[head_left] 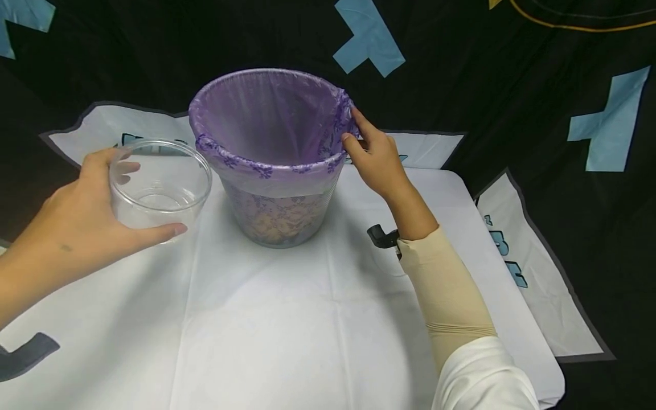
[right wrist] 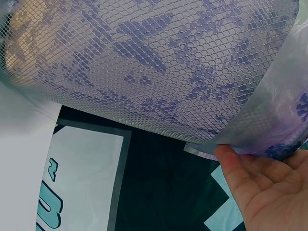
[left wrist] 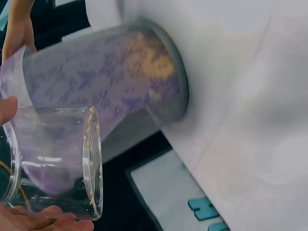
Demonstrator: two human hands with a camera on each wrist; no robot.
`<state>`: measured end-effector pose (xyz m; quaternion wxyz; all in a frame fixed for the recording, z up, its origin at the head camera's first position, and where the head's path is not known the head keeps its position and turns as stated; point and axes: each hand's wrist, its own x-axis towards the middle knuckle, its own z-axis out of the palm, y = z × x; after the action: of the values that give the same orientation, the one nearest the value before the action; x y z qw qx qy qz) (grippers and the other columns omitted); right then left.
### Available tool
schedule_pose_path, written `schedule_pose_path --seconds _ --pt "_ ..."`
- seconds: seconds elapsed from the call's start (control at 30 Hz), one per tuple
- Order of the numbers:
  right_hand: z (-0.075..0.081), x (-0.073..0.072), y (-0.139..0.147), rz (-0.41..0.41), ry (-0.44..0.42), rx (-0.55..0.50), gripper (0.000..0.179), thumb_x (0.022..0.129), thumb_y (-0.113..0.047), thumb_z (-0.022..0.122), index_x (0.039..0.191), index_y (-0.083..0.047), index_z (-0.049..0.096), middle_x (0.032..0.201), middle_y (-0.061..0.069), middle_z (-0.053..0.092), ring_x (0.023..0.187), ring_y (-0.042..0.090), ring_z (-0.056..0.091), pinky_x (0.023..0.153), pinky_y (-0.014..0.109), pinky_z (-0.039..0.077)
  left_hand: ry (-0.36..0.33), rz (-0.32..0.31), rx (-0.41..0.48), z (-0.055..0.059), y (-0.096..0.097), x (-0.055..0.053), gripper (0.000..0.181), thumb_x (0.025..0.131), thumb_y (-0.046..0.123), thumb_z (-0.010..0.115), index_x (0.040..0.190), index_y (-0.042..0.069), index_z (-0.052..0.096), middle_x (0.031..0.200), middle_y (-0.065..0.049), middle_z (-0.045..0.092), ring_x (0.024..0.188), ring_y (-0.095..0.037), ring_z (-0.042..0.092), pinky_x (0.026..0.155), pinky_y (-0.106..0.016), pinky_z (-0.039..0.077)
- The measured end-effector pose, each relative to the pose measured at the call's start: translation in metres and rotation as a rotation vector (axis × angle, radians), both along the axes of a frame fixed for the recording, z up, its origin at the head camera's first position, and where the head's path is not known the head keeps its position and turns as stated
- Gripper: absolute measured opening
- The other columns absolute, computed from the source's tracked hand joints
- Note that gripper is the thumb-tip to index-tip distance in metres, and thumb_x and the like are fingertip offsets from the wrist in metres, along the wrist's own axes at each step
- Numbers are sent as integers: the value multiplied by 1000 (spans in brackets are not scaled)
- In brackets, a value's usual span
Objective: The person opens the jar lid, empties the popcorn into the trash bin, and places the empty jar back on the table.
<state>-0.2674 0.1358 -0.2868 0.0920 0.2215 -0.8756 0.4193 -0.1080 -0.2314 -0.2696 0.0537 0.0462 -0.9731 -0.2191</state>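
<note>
A clear plastic tub [head_left: 161,196] is in my left hand [head_left: 82,213], fingers round its far side and thumb along its near side. It is raised left of a mesh wastebasket [head_left: 279,219], open top visible. The left wrist view shows small yellowish crumbs around the base of the tub [left wrist: 55,149]. A purple flowered trash bag [head_left: 266,122] lines the basket and folds over its rim. At the rim's right side, my right hand [head_left: 378,156] pinches the bag-covered edge. Through the mesh, yellowish matter [left wrist: 150,57] shows low in the bag.
The basket stands upright near the back of a table with a white cloth [head_left: 266,336]. Behind hangs a black curtain [head_left: 461,62] with light blue tape pieces [head_left: 370,37]. White lettered sheets [head_left: 543,285] lie beyond the table's edges.
</note>
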Motion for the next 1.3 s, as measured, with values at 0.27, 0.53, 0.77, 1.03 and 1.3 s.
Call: schedule_pose_path --seconds 0.27,0.53,0.77,1.03,1.3 --pt "1 1 -1 -1 -9 -8 61 90 -47 43 143 -24 23 142 -11 32 121 2 42 98 22 39 -35 -79 43 -12 18 9 131 49 75 66 145 17 0 144 -11 32 107 -49 44 66 -64 44" --pt "0 1 0 -2 -6 -3 60 90 -47 42 143 -25 22 142 -11 32 122 1 41 98 22 39 -56 -170 109 -22 33 14 125 52 73 66 145 18 4 144 -11 33 109 -46 46 73 -61 46" --pt "0 2 -1 3 -9 -18 60 90 -46 43 143 -24 23 142 -11 32 120 4 44 96 22 41 -2 -241 184 -38 46 15 119 52 69 71 143 16 16 137 -11 38 112 -36 46 81 -58 45" --pt "0 2 -1 0 5 -12 60 91 -45 43 143 -23 23 142 -9 33 120 3 43 96 22 40 -16 -293 277 -59 58 18 113 49 66 74 139 18 25 130 -4 42 110 -26 48 84 -52 47" --pt "2 4 -1 -4 13 -6 61 90 -46 43 143 -22 23 142 -9 33 123 0 39 99 20 37 6 -329 342 -79 69 18 109 48 63 77 137 23 29 125 2 44 107 -19 47 84 -45 45"
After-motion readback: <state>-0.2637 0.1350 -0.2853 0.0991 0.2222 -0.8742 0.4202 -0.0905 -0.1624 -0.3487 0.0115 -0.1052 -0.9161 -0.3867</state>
